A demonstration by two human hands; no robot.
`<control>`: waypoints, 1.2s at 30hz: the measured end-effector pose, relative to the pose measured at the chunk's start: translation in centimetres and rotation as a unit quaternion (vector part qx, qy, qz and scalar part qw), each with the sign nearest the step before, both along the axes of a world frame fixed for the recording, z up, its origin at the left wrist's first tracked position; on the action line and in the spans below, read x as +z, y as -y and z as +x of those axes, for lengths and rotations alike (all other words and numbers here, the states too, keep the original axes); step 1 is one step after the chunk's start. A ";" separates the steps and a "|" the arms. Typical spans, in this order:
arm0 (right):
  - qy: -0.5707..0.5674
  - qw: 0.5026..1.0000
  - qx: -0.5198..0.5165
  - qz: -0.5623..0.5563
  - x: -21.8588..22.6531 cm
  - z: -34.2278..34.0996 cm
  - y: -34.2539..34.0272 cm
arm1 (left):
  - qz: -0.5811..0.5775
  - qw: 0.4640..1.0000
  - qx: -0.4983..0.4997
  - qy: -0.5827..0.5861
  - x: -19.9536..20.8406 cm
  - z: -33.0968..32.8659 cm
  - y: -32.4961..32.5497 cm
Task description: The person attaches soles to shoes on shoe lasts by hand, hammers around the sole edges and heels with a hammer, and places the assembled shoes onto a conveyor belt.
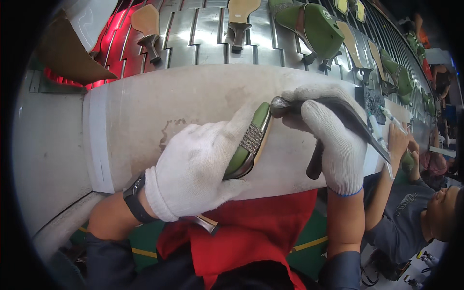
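A white knit glove covers my left hand (191,166), which is closed around a green shoe (261,115) with a glittery band across it. The shoe lies on its side, its tan sole edge facing right; its heel pokes out below the glove. My right hand (336,150), also gloved, grips a hammer (279,107) by its handle, whose end shows beneath the fist. The rounded dark metal face of the hammer is at the upper end of the shoe, touching or almost touching it. The long tapered end of its head points down to the right.
Beyond the pale worktable (208,92) runs a slatted metal conveyor (203,34) carrying tan heeled soles (146,21) and green shoes (319,34). A black box (372,99) stands at the table's right. Close by on the right, a co-worker (406,212) handles a green shoe piece.
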State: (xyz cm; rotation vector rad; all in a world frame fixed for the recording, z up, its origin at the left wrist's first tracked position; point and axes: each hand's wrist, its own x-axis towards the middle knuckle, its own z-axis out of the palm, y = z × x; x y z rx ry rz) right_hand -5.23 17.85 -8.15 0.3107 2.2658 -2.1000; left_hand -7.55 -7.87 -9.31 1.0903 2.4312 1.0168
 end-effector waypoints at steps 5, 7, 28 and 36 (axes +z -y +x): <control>-0.082 0.984 0.118 0.105 0.6 2.5 0.4 | 0.014 1.000 0.012 -0.017 -0.9 0.1 0.6; -0.037 0.989 0.130 0.062 1.0 5.3 1.5 | 0.017 1.000 0.016 -0.012 -1.1 0.3 0.5; -0.300 0.879 0.102 0.357 -0.6 9.6 8.7 | 0.140 0.990 -0.012 0.033 -3.3 -0.9 4.7; -0.210 0.938 0.129 0.243 -1.9 11.0 11.0 | 0.136 0.990 0.018 0.021 -3.8 -0.3 4.9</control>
